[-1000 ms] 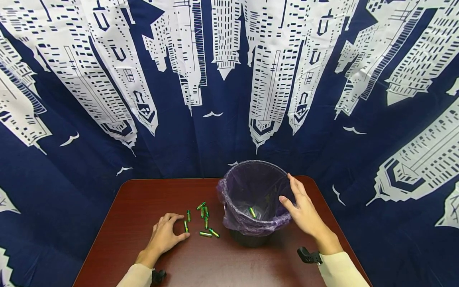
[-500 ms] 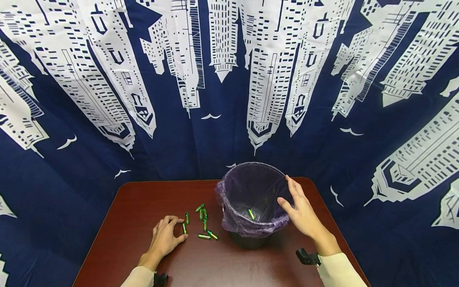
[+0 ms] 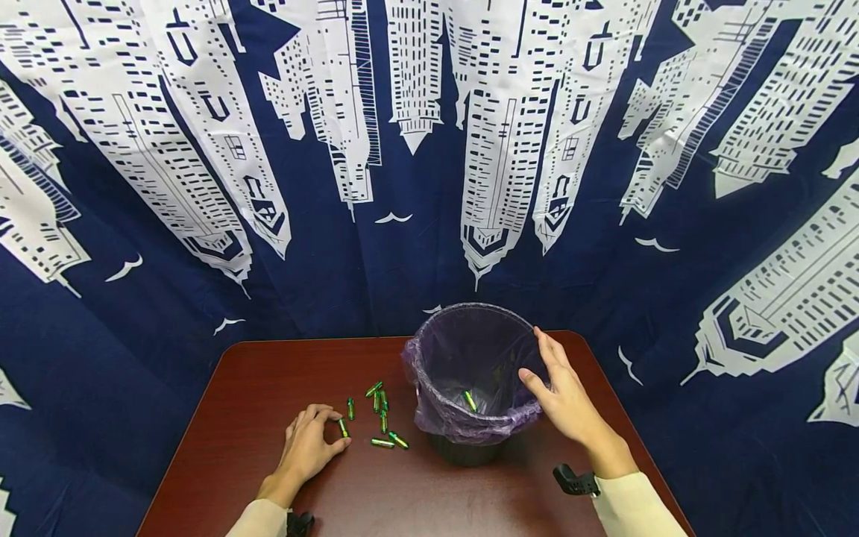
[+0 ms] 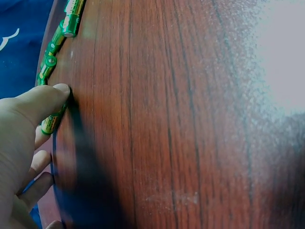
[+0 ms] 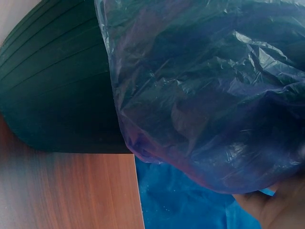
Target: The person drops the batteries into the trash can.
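My left hand [image 3: 309, 441] pinches a green battery [image 3: 343, 427] between thumb and fingers, low over the table. In the left wrist view that battery [image 4: 50, 125] shows partly under the thumb. Several more green batteries [image 3: 384, 422] lie just to the right of this hand. At the right stands a dark green bin [image 3: 466, 453] lined with a translucent purple bag [image 3: 463, 427]; one battery [image 3: 470, 401] is visible inside. My right hand [image 3: 570, 399] rests at the bin's right rim with fingers extended, thumb over the opening. The right wrist view shows mostly the liner [image 5: 190, 95] over the bin's ribbed side.
The brown wooden table [image 3: 268, 373] ends close behind the bin, and its right edge runs past my right forearm. A navy curtain [image 3: 322, 283] with white city buildings hangs behind it. Each wrist wears a black camera strap [image 3: 577, 479].
The battery at my left hand has tilted and shifted slightly toward the palm, now between thumb and fingers. The whole head view has shifted a little. My right hand stays at the bin rim.
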Demonstrator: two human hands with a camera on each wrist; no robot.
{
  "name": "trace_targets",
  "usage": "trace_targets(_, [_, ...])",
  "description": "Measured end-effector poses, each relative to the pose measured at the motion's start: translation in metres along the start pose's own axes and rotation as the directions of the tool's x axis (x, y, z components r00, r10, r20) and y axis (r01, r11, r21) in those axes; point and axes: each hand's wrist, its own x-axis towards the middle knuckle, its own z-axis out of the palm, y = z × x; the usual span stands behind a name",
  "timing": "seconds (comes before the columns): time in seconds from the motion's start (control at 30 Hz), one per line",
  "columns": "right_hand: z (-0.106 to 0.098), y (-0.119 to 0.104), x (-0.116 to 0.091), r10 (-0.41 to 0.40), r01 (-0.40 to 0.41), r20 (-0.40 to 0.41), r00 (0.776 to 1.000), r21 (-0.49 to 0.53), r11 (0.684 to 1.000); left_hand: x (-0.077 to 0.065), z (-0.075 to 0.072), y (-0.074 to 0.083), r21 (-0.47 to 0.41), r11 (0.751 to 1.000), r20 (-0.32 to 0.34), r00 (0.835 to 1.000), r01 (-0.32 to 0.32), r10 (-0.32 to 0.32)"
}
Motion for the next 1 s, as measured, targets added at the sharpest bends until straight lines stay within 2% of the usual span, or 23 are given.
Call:
trace_targets(0.23, [-0.002,0.0,0.001,-0.006,0.006,0.001,1.0,0.004,1.0,0.002,-0.002,-0.002,-0.018,1.0,0.021,1.0,0.007,-0.006])
trace_targets(0.57, [-0.001,0.001,-0.001,-0.006,0.006,0.002,1.0,0.009,1.0,0.004,-0.008,-0.001,-0.02,0.999,0.008,1.0,0.025,-0.025])
trace_targets(1.0, [-0.001,0.001,-0.001,-0.014,0.014,0.001,1.0,0.012,1.0,0.012,-0.026,0.015,-0.061,0.998,-0.072,0.997,-0.022,0.018])
